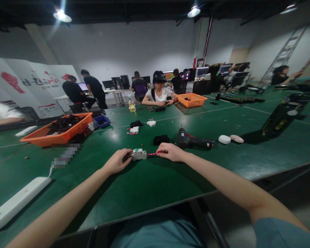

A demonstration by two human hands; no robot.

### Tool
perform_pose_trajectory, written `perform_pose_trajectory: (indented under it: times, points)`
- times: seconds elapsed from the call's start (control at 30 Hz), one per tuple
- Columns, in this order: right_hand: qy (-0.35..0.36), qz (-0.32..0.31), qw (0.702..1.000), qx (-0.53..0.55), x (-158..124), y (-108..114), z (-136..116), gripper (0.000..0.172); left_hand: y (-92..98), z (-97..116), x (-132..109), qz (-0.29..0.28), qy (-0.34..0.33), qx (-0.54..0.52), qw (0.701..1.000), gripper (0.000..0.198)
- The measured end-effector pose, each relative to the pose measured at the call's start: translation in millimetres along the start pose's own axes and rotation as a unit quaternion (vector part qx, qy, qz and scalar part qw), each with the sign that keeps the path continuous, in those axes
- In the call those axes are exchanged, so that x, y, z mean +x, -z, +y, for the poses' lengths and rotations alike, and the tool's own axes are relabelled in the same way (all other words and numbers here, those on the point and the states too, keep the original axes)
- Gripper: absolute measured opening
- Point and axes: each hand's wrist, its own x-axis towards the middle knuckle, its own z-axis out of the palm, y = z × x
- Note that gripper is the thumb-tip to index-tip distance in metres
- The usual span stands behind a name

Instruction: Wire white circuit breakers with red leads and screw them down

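A small white circuit breaker (pixel 138 154) lies on the green table (pixel 150 179) in front of me. My left hand (pixel 118 161) is closed on its left end and steadies it. My right hand (pixel 171 152) is closed in a pinch on a thin red tool or wire (pixel 153 154) that points into the breaker's right side. Just behind my right hand lies a black power screwdriver (pixel 193 140), and to its left a small black block (pixel 161 139).
An orange tray (pixel 42 137) of black parts and a blue bin (pixel 101 121) stand at the left, a white power strip (pixel 15 201) at the near left. More breakers (pixel 134 130) lie mid-table. A seated person (pixel 159 92) works across, beside another orange tray (pixel 192 100). Two round discs (pixel 229 139) lie right.
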Motion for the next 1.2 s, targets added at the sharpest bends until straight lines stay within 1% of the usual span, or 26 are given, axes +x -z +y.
perform_pose_trajectory:
  times: [0.17,0.37,0.53,0.67,0.77,0.87,0.93,1.0,1.1,1.2]
  points:
    - [-0.019,-0.015,1.000,0.018,-0.1,-1.8,3.2,0.024,0.0,0.9,0.6,0.002,0.003,0.007,1.000,0.035]
    - [-0.026,-0.024,0.999,0.023,0.4,-0.7,0.7,0.026,0.4,3.2,1.3,0.011,-0.018,0.031,0.999,0.033]
    - [-0.030,-0.025,0.999,0.015,-0.4,2.5,-2.2,0.034,0.6,3.0,1.2,0.018,-0.023,0.040,0.999,0.032]
    - [-0.038,-0.025,0.999,0.014,-1.6,2.8,0.9,0.036,1.3,3.5,1.2,0.018,-0.027,0.042,0.999,0.031]
    - [-0.040,-0.024,0.999,0.013,-1.9,2.1,3.4,0.038,1.7,2.6,0.6,0.027,-0.032,0.053,0.998,0.031]
    - [-0.032,-0.018,0.999,0.009,-2.2,2.0,4.4,0.040,5.0,4.1,0.7,0.056,-0.044,0.081,0.994,0.032]
    - [-0.023,-0.011,1.000,0.003,-2.6,2.5,4.7,0.040,9.5,9.3,3.2,0.081,-0.058,0.098,0.990,0.035]
    - [-0.018,-0.005,1.000,0.001,-3.0,3.0,5.0,0.038,14.7,18.9,9.1,0.097,-0.072,0.112,0.986,0.035]
    - [-0.016,0.005,1.000,0.016,-2.9,2.3,5.3,0.028,18.7,39.0,22.8,0.092,-0.091,0.135,0.982,0.035]
    - [-0.014,0.016,0.999,0.038,-2.0,-0.3,5.6,0.023,13.6,58.4,37.0,0.071,-0.104,0.156,0.980,0.034]
